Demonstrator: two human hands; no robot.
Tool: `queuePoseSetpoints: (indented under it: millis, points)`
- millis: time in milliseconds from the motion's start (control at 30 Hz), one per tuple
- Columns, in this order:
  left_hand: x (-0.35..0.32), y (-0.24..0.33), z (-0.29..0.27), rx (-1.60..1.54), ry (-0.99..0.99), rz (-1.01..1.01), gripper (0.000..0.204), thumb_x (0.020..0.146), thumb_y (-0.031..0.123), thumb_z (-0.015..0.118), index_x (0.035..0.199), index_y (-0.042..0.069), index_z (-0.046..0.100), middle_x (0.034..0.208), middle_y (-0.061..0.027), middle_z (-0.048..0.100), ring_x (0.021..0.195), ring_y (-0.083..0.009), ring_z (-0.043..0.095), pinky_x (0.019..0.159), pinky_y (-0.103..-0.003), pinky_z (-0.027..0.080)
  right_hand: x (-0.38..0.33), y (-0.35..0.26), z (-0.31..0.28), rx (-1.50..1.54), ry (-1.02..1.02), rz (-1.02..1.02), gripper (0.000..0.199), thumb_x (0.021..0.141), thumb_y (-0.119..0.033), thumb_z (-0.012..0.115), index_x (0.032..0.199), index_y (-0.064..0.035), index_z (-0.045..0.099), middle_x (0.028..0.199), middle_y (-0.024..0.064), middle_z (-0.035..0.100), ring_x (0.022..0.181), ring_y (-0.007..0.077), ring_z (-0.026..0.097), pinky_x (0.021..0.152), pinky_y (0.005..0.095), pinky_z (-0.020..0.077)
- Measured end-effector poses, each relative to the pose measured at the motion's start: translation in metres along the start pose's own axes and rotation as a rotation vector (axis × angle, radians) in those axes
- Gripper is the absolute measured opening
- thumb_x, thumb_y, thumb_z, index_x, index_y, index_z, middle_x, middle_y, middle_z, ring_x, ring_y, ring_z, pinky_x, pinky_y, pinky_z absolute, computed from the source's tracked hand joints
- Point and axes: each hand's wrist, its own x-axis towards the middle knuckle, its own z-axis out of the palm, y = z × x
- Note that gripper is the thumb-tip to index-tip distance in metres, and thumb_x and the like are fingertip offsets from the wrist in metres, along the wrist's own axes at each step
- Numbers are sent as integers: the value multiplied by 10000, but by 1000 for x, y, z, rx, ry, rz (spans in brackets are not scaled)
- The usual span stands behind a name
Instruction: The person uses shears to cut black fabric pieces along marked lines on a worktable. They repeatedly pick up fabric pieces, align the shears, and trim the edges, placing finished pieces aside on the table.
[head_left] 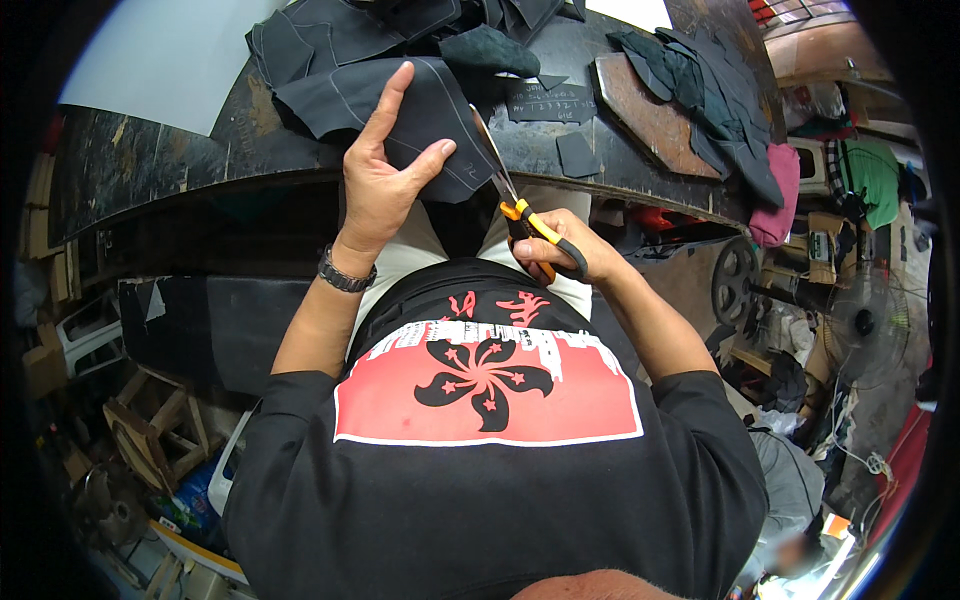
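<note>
A sheet of black leather-like material (pixel 390 105) with pale drawn outlines lies over the near side of the dark table, its right corner at the scissors. My left hand (pixel 385 185) is at this sheet, thumb and one finger spread over its upper face; the remaining fingers are hidden, seemingly gripping it from beneath. In my right hand (pixel 575 245) are scissors (pixel 515 205) with yellow and black handles, fingers wrapped round the grips. Their blades are parted and point up and away, along the sheet's right edge.
More dark cut pieces (pixel 340 35) pile up at the table's back. A small marked dark piece (pixel 550 103) and a plain scrap (pixel 577 156) lie right of the blades. Beyond them sits a worn brown board (pixel 645 120), partly under dark material (pixel 705 100). A fan (pixel 862 320) stands at right.
</note>
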Motion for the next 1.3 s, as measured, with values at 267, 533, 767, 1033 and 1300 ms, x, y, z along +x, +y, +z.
queuePoseSetpoints:
  millis: [267,533,767,1033,1300]
  points:
    - [0,3,-2,75,-27,19,768,791,-27,734,1468,34,376,1463,-120,458,1242,-148,516,1038,-281,425,7,3,1,16,13,-42,396,839,-402,749,839,-28,618,604,21,557,507,93,543,487,231,430]
    - [0,3,-2,61,-30,-11,772,788,-19,740,1464,14,370,1479,-132,437,1298,-167,473,1082,-298,381,0,0,6,13,52,5,341,820,-364,778,856,-42,671,562,-2,539,463,79,512,450,227,391]
    - [-1,1,-1,32,-30,-26,765,791,-12,740,1462,14,372,1485,-141,427,1304,-187,478,1081,-308,390,-4,-3,15,5,109,33,325,822,-348,785,802,-51,654,559,-20,526,450,55,479,421,221,356]
    - [-1,-1,-2,79,-23,13,767,798,-25,729,1469,15,360,1476,-136,438,1252,-157,512,1042,-284,429,-2,-5,19,-33,132,16,369,814,-355,790,725,-52,598,547,-13,520,445,72,494,418,232,370]
    - [-9,2,10,-13,-29,-29,794,807,-28,727,1493,51,333,1412,-134,493,1194,-155,550,1018,-293,459,10,-9,12,104,62,-58,392,855,-406,714,771,-44,587,639,12,557,525,87,550,480,230,436]
